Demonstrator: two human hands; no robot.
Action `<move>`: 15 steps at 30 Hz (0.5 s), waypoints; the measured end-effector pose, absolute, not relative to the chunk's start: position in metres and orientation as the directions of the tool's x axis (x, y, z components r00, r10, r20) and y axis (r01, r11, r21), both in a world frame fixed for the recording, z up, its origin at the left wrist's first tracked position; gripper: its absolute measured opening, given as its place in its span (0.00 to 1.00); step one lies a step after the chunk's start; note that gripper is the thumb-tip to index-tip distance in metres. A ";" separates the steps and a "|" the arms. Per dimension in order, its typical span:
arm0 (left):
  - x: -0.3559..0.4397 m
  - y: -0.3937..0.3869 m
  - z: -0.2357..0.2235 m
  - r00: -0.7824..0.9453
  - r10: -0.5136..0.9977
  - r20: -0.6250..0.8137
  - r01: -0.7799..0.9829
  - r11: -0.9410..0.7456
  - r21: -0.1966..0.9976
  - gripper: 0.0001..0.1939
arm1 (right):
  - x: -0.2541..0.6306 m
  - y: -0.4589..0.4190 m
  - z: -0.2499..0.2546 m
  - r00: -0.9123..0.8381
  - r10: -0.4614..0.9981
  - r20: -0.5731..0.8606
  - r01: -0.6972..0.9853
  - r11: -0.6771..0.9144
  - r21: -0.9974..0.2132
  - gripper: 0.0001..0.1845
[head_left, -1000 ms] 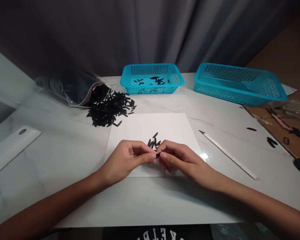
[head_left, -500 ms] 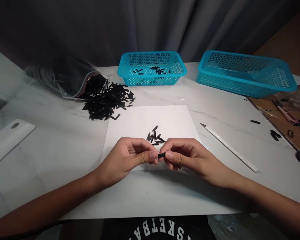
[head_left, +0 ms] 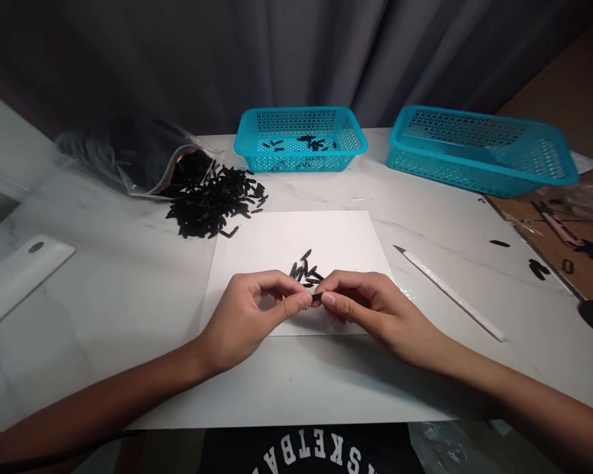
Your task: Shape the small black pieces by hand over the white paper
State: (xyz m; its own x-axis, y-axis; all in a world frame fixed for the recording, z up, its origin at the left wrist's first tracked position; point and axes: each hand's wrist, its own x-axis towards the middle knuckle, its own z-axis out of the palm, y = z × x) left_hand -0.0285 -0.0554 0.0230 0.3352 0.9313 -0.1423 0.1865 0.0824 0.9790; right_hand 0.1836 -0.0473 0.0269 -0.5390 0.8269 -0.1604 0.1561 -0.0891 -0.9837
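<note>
Between the fingertips of both hands is one small, narrow black piece [head_left: 317, 297]; what it is made of I cannot tell. My left hand [head_left: 257, 315] pinches its left end with thumb and fingers. The other end is pinched by my right hand [head_left: 375, 304]. Both hands hover over the near part of a white sheet of paper [head_left: 247, 243]. Just beyond the fingertips, several similar loose black pieces [head_left: 305, 268] lie in a small cluster on the paper.
A zip bag [head_left: 128, 158] spills a heap of black pieces [head_left: 212, 204] at the back left. Two blue baskets [head_left: 301, 161] [head_left: 474, 174] stand at the back, the left one holding several pieces. A white pencil-like tool [head_left: 449, 293] lies right; a white object [head_left: 24, 280] lies left.
Both hands have risen slightly with the black piece, and their fingertips are closer together, so less of the piece shows. The camera view has shifted a little.
</note>
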 end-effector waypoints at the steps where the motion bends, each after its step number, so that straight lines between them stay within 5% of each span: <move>1: -0.028 -0.056 0.023 0.335 0.932 -0.141 0.176 0.085 0.981 0.07 | 0.183 -0.047 0.027 -0.540 0.826 -0.162 0.160 -0.088 -0.983 0.15; 15: -0.029 -0.057 0.024 0.373 0.915 -0.155 0.052 0.146 0.988 0.06 | 0.185 -0.048 0.027 -0.579 0.798 -0.168 0.087 -0.144 -0.986 0.12</move>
State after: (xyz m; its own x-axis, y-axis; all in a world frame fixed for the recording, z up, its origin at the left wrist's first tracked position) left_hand -0.0287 -0.0572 0.0245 0.3735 0.9146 -0.1550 0.0520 0.1462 0.9879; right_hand 0.1855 -0.0475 0.0274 -0.5788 0.7980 -0.1679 0.0870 -0.1443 -0.9857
